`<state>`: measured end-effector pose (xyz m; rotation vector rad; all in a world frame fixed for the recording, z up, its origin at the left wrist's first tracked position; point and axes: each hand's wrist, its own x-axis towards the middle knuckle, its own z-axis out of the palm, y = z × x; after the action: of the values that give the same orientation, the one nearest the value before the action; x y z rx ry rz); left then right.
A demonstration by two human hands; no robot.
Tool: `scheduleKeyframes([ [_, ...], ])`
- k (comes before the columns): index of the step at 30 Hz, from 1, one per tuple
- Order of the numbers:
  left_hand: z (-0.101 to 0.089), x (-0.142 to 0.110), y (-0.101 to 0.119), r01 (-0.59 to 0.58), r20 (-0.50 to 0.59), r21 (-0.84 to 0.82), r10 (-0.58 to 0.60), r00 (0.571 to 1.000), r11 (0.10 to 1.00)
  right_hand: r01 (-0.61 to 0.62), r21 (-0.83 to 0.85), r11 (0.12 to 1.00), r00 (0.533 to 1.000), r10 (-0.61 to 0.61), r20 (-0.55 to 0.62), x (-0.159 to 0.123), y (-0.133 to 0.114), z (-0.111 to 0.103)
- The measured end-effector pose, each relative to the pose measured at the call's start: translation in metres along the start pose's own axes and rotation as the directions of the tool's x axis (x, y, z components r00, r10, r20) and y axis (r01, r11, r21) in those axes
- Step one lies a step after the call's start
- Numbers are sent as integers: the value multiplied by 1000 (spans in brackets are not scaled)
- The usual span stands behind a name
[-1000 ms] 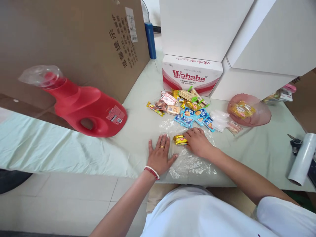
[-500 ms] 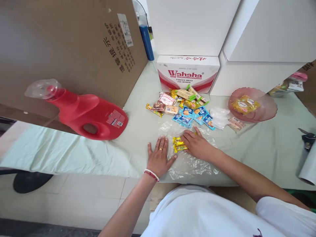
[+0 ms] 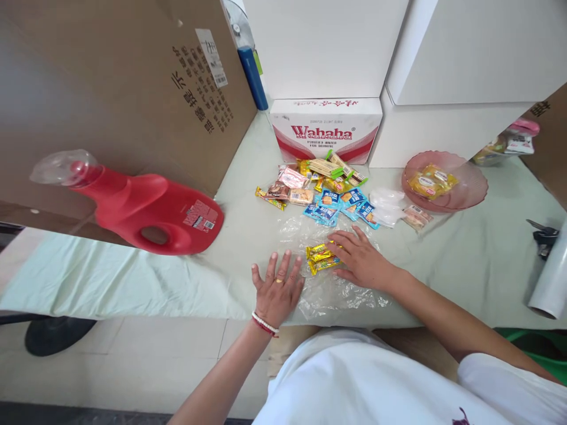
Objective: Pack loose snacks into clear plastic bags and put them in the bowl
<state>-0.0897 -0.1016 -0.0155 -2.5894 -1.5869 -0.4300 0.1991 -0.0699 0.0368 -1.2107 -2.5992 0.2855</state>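
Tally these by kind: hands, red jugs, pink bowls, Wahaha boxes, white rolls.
Hands (left hand, right hand): 2
Red jug: 1
Pink bowl: 1
Wahaha box: 1
White roll: 1
Total: 6

1. I have two sets: left fingers [image 3: 283, 268] and right fingers [image 3: 343, 241].
2. Yellow bars [image 3: 322, 265] by my right fingers: I see at least two, partly covered.
3. Blue packets [image 3: 330, 198]: at least four; overlaps stop my exact count.
4. Jug [image 3: 137, 200]: one.
5. Wahaha box [image 3: 328, 134]: one.
6. Bowl [image 3: 470, 183]: one.
7. Roll [image 3: 551, 274]: one.
8. Ring [image 3: 279, 281] on my left fingers: one.
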Motion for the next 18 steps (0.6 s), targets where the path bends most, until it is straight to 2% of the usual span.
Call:
scheduleKeyframes([
  [1,-4,-4,-3,-106,26,-75,109,994,991,2,54,999,1000,-2,-1,-10,-1,-7],
  [3,-11,-10,-10,-283,97,-271,318,943,920,5,185,983,999,-14,46,-33,-5,-19],
  [4,-15,-13,-13,-325,131,-360,392,910,875,-1,246,969,996,-21,89,-46,-7,-22],
  [6,-21,-16,-17,-328,191,-463,454,870,823,-38,325,945,987,-16,160,-72,-10,-20],
  [8,-25,-17,-19,-288,246,-486,445,861,825,-82,356,931,987,27,158,-92,-11,-10],
  [10,-25,-17,-19,-238,284,-502,418,863,832,-108,376,920,992,76,99,-103,-11,3],
  [13,-23,-13,-20,-143,300,-564,362,883,813,-109,417,902,994,102,40,-103,-7,12],
  [15,-21,-8,-21,-72,287,-611,306,908,788,-126,453,882,992,108,64,-93,-3,5],
  [18,-19,-2,-24,4,261,-670,230,938,743,-200,491,848,979,150,138,-71,5,-17],
])
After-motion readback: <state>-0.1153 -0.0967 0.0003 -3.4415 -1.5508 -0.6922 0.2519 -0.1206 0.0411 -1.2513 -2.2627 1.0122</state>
